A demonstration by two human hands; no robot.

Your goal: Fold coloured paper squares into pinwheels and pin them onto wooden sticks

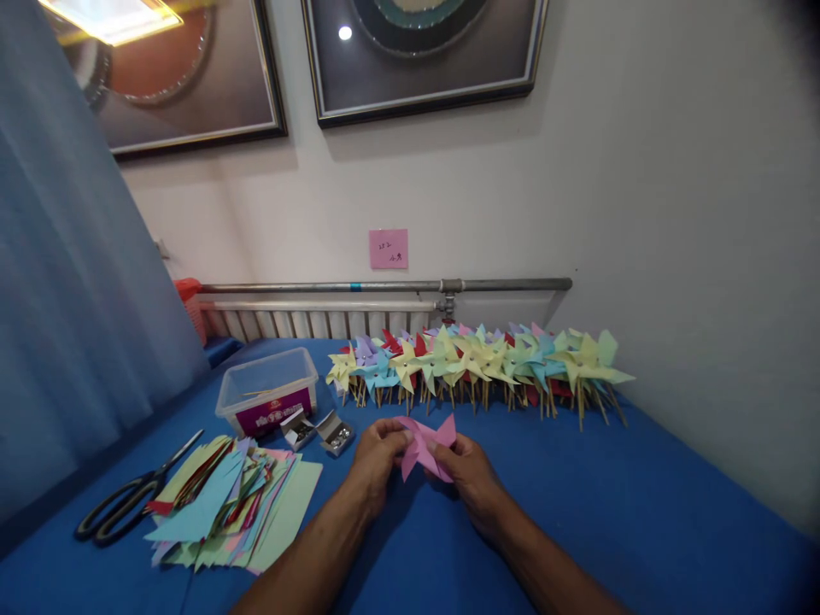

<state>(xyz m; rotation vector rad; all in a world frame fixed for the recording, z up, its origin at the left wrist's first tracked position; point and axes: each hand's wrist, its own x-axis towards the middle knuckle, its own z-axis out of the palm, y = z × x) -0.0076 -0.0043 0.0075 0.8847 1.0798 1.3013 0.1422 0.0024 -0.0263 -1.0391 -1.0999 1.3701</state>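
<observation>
A pink paper pinwheel, its blades folded in to the middle, is held between both hands over the blue cloth. My left hand pinches its left side, thumb on top. On the other side my right hand grips the right blades, with the thumb near the centre. No stick shows on this pinwheel. Left of my hands sit two small open boxes, one with dark pins and one with shiny metal pins. A pile of cut coloured paper lies nearer to me.
Many finished pinwheels on sticks stand in rows at the back. A clear plastic tub with a few sticks is at the left. Black scissors lie open-bladed or closed, I cannot tell, beside the paper. A blue curtain hangs at left.
</observation>
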